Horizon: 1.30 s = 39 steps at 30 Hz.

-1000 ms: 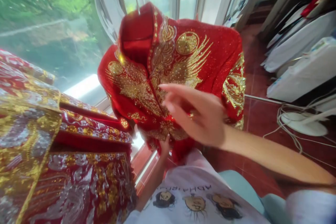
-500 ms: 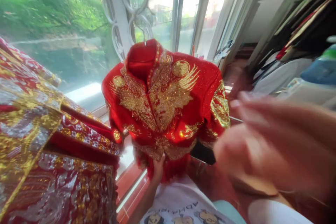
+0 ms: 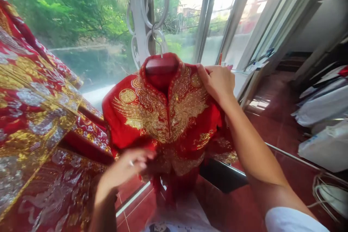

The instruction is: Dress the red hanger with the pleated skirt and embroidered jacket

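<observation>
A red jacket (image 3: pixel 159 112) with gold bird embroidery and a stand collar hangs upright on a hanger (image 3: pixel 161 49). The hanger's metal hook goes up to a curled white metal bracket. At the jacket's shoulder on the right side, my right hand (image 3: pixel 219 81) grips the cloth, thumb in front and fingers hidden behind. Near the lower hem on the left side is my left hand (image 3: pixel 127 166), wearing a ring. Its blurred fingers stretch apart in front of the cloth; whether they touch it I cannot tell.
Heavily embroidered red, gold and silver garments (image 3: pixel 40 116) crowd the left side. Behind the jacket are glass windows (image 3: pixel 89 58) and the white bracket (image 3: pixel 157 3). White bundles (image 3: pixel 326 145) and a coiled cord (image 3: pixel 319 192) lie at the right, on the red tiled floor (image 3: pixel 233 206).
My right hand has come from the right foreground onto the jacket's shoulder. My left hand has let go of the front hem and moved left. The view has shifted slightly.
</observation>
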Tool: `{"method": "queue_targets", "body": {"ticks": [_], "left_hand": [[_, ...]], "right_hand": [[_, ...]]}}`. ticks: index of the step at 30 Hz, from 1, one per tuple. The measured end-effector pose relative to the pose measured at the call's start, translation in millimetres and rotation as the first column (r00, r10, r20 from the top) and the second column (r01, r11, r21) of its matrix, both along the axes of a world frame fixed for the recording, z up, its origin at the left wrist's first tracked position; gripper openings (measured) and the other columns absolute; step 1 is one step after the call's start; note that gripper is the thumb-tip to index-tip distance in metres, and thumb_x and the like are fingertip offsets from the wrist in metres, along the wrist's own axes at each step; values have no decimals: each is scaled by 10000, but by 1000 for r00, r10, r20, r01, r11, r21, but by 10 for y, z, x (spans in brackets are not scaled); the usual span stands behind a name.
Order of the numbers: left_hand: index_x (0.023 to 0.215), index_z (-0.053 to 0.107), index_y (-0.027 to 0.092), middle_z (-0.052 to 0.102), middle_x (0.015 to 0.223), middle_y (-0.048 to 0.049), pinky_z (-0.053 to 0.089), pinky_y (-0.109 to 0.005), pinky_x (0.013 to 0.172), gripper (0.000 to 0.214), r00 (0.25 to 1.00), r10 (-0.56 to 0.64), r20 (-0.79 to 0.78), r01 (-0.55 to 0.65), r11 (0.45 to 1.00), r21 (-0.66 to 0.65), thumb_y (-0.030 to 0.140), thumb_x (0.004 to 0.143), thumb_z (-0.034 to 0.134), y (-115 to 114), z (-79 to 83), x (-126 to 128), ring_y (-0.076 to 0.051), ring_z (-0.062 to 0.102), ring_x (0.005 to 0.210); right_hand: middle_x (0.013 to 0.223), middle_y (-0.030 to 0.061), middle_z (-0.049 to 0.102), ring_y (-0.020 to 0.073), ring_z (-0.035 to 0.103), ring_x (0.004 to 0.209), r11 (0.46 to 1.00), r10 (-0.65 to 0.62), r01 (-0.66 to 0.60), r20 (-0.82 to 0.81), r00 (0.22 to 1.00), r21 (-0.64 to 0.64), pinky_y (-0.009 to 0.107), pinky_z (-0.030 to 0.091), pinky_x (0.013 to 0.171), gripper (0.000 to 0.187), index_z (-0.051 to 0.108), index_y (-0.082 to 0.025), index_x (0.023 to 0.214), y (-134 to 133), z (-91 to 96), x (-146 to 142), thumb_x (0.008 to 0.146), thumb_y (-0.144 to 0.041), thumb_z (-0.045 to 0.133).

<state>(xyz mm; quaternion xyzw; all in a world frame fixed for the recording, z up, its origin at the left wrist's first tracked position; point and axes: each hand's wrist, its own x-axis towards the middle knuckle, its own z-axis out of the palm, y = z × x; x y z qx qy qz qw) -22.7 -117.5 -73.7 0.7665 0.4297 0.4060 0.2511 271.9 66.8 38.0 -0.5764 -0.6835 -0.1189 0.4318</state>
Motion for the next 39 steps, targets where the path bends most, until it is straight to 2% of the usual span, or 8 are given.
{"method": "queue_targets", "body": {"ticks": [1, 4, 10, 18, 23, 30, 35, 39], "left_hand": [[1136, 641, 277, 633, 1169, -40, 458, -395, 990, 324, 986, 160, 46, -166, 964, 208, 481, 935, 490, 2, 190, -90, -208, 584, 1094], [1178, 639, 261, 583, 1281, -40, 319, -462, 1115, 346, 756, 623, 200, -594, 524, 611, 448, 915, 513, 135, 676, -207, -246, 486, 1245], [1091, 686, 173, 699, 1076, -68, 463, -386, 962, 479, 762, 623, 176, -647, 728, 227, 561, 831, 582, 451, 860, 14, -231, 625, 986], [953, 736, 195, 712, 853, -14, 491, -307, 742, 425, 535, 806, 253, -838, 471, 275, 566, 766, 650, 283, 850, 537, -182, 615, 742], [888, 733, 177, 671, 778, -15, 454, -284, 669, 428, 419, 865, 276, -898, 349, 269, 573, 746, 655, 201, 851, 838, -169, 573, 683], [851, 724, 158, 641, 754, -20, 431, -261, 635, 460, 361, 876, 321, -924, 292, 246, 594, 719, 658, 212, 803, 1024, -146, 536, 640], [797, 706, 169, 635, 751, -12, 470, -303, 771, 478, 356, 860, 367, -922, 260, 286, 632, 683, 671, 293, 767, 908, -168, 570, 721], [721, 653, 177, 589, 695, 8, 464, -299, 736, 460, 409, 833, 373, -898, 294, 328, 636, 692, 655, 364, 732, 779, -150, 556, 695]], "right_hand": [[570, 65, 480, 159, 483, 622, 1000, 22, -22, -3, 1000, -10, 261, 229, 593, 653, 515, -162, 585, 85, 1, 20, 925, -659, 263], [543, 37, 435, 125, 392, 562, 994, 97, -99, -50, 994, -38, 259, 185, 581, 630, 506, -161, 568, 309, -4, 40, 926, -637, 301], [530, -9, 325, 99, 212, 550, 975, 216, -220, -94, 972, -36, 276, 162, 583, 551, 563, -150, 582, 637, 58, 112, 916, -568, 429], [697, 41, 568, 123, 432, 672, 872, 428, -284, -341, 837, 398, 255, 301, 676, 349, 596, -150, 742, 391, -219, -29, 924, -415, 462], [460, -37, 387, 73, 301, 460, 575, 758, -818, -392, 522, 24, 234, 220, 527, 486, 411, -169, 531, -137, -757, -112, 868, -495, 537], [472, -17, 493, 71, 419, 418, 129, 575, -992, -814, 81, -8, 210, 299, 467, 369, 539, -153, 601, 18, -790, -74, 899, -358, 468], [462, -23, 485, 64, 408, 418, 98, 584, -995, -809, 68, -13, 204, 306, 470, 298, 557, -146, 602, 111, -709, -137, 856, -291, 504], [486, -32, 448, 71, 376, 457, 140, 554, -978, -806, 208, -156, 206, 292, 482, 315, 546, -154, 607, 97, -1217, -146, 819, -383, 500]]}}
